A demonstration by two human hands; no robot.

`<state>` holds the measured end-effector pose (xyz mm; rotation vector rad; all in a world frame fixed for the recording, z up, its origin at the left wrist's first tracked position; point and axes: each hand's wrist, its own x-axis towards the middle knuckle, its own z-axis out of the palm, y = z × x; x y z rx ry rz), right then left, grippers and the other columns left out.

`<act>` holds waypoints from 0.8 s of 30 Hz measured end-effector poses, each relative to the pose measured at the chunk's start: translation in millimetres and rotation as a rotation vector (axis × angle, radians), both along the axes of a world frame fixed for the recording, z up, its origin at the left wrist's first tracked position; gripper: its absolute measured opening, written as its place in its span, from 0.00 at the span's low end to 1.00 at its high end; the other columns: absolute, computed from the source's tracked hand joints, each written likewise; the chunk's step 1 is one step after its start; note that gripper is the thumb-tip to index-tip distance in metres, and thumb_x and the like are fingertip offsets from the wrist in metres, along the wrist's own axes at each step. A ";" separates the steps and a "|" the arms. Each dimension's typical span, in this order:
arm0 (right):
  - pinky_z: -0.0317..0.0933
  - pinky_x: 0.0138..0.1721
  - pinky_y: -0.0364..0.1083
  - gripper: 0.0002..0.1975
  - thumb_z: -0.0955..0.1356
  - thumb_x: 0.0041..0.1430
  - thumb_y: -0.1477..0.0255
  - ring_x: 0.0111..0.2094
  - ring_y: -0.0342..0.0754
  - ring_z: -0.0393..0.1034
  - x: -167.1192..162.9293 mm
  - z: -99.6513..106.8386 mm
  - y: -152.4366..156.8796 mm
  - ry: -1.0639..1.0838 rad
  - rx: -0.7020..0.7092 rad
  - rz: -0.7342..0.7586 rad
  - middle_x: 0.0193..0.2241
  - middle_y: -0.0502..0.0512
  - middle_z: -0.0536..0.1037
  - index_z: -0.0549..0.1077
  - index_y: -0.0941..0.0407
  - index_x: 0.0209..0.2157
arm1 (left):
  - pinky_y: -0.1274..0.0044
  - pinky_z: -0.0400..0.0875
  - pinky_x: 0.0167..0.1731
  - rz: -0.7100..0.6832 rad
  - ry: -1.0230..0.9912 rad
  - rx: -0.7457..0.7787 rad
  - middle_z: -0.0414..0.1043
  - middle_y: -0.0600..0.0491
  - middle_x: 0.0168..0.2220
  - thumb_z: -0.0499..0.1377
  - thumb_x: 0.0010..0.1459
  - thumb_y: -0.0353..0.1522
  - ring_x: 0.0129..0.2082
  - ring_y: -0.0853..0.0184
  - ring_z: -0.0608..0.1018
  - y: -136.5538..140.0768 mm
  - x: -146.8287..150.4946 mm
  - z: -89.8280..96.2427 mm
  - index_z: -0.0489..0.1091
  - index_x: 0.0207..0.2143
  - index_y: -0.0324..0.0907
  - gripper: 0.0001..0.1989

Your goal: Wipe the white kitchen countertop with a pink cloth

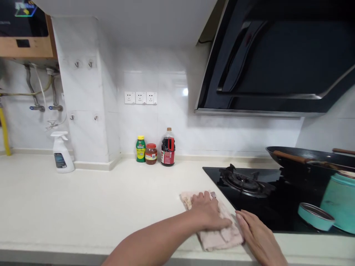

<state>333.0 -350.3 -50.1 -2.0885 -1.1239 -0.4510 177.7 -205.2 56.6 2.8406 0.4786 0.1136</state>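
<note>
My left hand (206, 212) presses down on a folded pale pink cloth (222, 240), its fingers curled over the far part and its thumb lying toward the right. The cloth lies on the white countertop (111, 207) beside the front left edge of the black gas stove (280, 214). My right hand (256, 234) rests at the cloth's right side, by the stove edge, with fingers stretched forward and close together. Nothing shows in its grasp, though its palm is hidden.
A wok (302, 153), a teal pot (340, 199) and a small teal round dish (316, 216) stand on the stove. Along the wall are a dark sauce bottle (168, 149), a red-lidded jar (151, 154), a green bottle (141, 149) and a spray bottle (62, 155). A range hood (277, 59) hangs above.
</note>
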 end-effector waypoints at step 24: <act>0.67 0.55 0.63 0.22 0.61 0.60 0.51 0.54 0.64 0.70 18.0 -10.9 -9.3 -0.121 -0.032 0.039 0.49 0.59 0.78 0.80 0.48 0.43 | 0.46 0.46 0.60 0.789 0.085 0.180 0.49 0.42 0.71 0.41 0.62 0.57 0.67 0.41 0.56 282.6 -148.9 20.0 0.49 0.70 0.54 0.38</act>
